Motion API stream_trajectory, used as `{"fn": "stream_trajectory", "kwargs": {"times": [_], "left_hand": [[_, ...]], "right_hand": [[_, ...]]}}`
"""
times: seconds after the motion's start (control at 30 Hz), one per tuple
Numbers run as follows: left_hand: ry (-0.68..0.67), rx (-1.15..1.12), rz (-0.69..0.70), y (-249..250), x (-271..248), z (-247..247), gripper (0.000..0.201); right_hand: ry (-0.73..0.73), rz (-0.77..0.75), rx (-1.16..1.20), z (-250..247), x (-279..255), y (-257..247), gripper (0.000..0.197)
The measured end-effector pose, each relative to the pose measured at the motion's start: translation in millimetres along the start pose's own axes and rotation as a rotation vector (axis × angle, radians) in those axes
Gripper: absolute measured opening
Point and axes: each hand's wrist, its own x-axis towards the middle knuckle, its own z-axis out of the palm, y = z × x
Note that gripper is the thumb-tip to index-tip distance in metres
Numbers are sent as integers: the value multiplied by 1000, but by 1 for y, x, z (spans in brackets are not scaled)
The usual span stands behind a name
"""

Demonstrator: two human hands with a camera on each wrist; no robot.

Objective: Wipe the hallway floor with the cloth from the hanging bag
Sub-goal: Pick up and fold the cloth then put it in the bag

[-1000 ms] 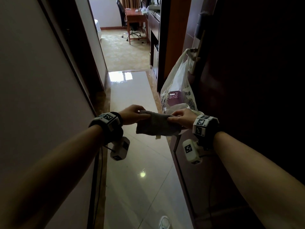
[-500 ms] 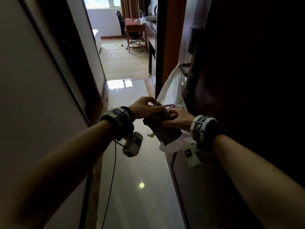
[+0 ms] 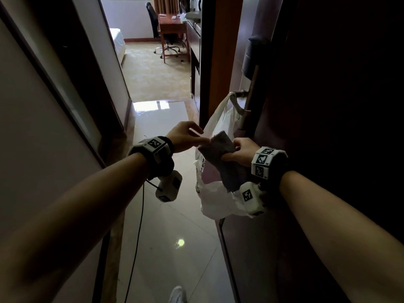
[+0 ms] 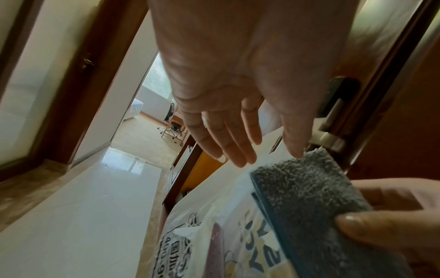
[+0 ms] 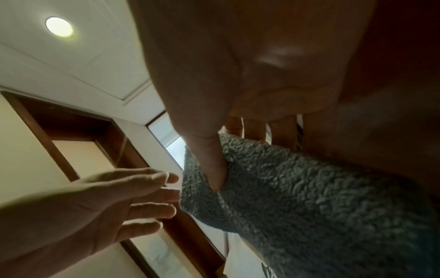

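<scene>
A folded grey terry cloth (image 3: 220, 154) (image 4: 309, 197) (image 5: 297, 197) is gripped by my right hand (image 3: 240, 150), thumb (image 5: 212, 165) pressed on its near face. It is held in front of a white plastic bag (image 3: 215, 200) (image 4: 214, 235) that hangs from the door handle (image 3: 239, 99). My left hand (image 3: 185, 135) (image 4: 238, 135) (image 5: 133, 197) hovers just left of the cloth's upper edge, fingers straight and spread, holding nothing. The glossy hallway floor (image 3: 170, 248) stretches below.
A dark wooden door (image 3: 328, 106) stands on the right, a wall (image 3: 32, 127) and door frame on the left. Ahead lies a carpeted room with a desk (image 3: 172, 25) and office chair (image 3: 153, 20). A shoe tip (image 3: 178, 295) shows at the bottom.
Both hands held the cloth stretched between them, then bunched it by the bag. Now my left hand has let go and opened; my right hand alone holds the folded cloth.
</scene>
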Motion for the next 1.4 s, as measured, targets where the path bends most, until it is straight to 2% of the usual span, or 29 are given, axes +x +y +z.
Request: {"fn": "stream_trajectory", "kwargs": {"times": [0.17,0.33,0.47,0.53,0.67,0.73,0.87,1.0,1.13,1.27,1.4], "left_hand": [[-24,223,-102,-48,45,5,40],[-269,451,-180,-73,77,15,72],[-392,710,-156,-83,88,28,72],[-467,774,-125,-90,95,30,62],[-636,729,-97,-96,104,30,33],[-706,664,-88,-99,107,28,28],[-836,579,-9,-103,111,25,19],[-951,542,59,-106,112,27,18],[-985,543,91,-104,115,27,21],[-984,530,106,-105,115,28,23],[-1011,507,66,-112,117,29,30]], "right_hand": [[91,83,-61,6,40,10,26],[94,224,-75,12,75,18,31],[94,296,-90,11,97,18,26],[61,322,-127,6,106,16,23],[80,355,-161,-3,122,15,35],[87,368,-145,-2,128,16,38],[63,366,-94,8,140,16,30],[64,366,-60,28,149,21,25],[54,398,-76,52,150,36,17],[-53,449,-220,74,157,61,45],[-190,496,-254,98,165,86,41]]}}
